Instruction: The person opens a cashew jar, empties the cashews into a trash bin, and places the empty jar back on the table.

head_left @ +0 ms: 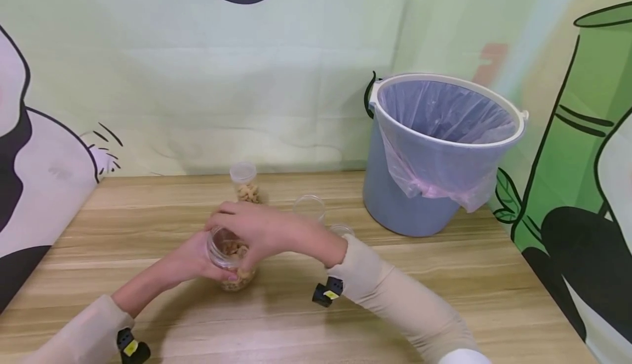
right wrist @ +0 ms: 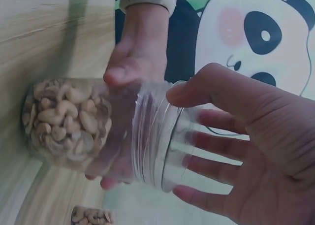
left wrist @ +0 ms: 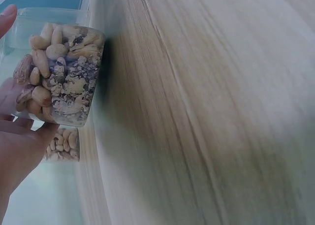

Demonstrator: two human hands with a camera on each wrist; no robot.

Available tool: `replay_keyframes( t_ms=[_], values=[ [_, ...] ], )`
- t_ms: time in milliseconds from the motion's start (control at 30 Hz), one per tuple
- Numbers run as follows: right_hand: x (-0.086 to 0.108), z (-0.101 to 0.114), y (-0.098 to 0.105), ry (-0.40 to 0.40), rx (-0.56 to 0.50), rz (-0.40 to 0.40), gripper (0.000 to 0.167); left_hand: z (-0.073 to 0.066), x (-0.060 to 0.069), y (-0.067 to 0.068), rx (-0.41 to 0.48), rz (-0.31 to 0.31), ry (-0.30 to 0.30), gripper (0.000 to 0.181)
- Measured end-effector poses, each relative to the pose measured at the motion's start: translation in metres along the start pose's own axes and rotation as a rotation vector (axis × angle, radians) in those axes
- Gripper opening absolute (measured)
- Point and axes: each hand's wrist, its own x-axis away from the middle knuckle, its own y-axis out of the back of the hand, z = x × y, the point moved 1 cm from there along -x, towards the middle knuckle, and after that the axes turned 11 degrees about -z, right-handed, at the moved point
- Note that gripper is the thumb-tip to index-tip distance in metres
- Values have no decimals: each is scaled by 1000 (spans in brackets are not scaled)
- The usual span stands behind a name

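Observation:
A clear jar (head_left: 236, 284) partly filled with cashews and other nuts is tilted above the wooden table. My left hand (head_left: 193, 258) grips it round the side, thumb on the near face. In the left wrist view, crumbly pieces show among the nuts in the jar (left wrist: 74, 82). Across the mouth, my right hand (head_left: 266, 229) reaches over from the right. In the right wrist view, its thumb and spread, bent fingers hold a clear lid (right wrist: 178, 161) at the threaded neck. Whether the lid is seated on the threads I cannot tell.
A smaller capped jar of cashews (head_left: 248, 191) stands behind the hands. Beside it lies a clear round piece (head_left: 309, 197), with another clear round piece (head_left: 342, 228) partly behind the right wrist. A blue-grey bucket (head_left: 410, 199) with a plastic liner stands back right.

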Motion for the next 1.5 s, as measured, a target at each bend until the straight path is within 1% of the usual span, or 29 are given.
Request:
replay_keyframes(
  t_ms=[100, 233, 333, 400, 567, 733, 833, 967, 1067, 1233, 1300, 1367, 1500],
  values=[
    [6, -4, 3, -2, -38, -56, 90, 1, 2, 2, 6, -11, 2, 97],
    [15, -7, 4, -48, -85, -119, 88, 3, 4, 5, 5, -34, -4, 98],
    [23, -10, 2, -67, -117, -147, 85, 5, 7, 7, -1, -55, -9, 96],
    [28, -11, 0, -69, -115, -161, 83, 6, 8, 9, -7, -63, -10, 95],
    [36, -13, -9, -102, -108, -186, 87, 9, 9, 12, 4, -66, -10, 93],
    [42, -17, -15, -137, -105, -225, 85, 12, 8, 16, 52, -52, -56, 86],
    [44, -18, -20, -179, -125, -219, 83, 14, 7, 18, 78, -41, -77, 83],
    [45, -18, -30, -236, -143, -187, 83, 16, 7, 21, 76, -47, -79, 81],
    [45, -19, -38, -241, -123, -172, 77, 17, 6, 24, 83, -52, -70, 82],
    [43, -22, -56, -240, -157, -178, 67, 22, 6, 29, 85, -75, -49, 81],
    [42, -23, -64, -250, -154, -189, 64, 23, 7, 30, 78, -90, -53, 80],
    [40, -25, -71, -261, -129, -188, 61, 25, 7, 31, 76, -101, -61, 79],
    [38, -29, -80, -315, -103, -137, 55, 27, 7, 33, 79, -105, -71, 78]
  ],
)
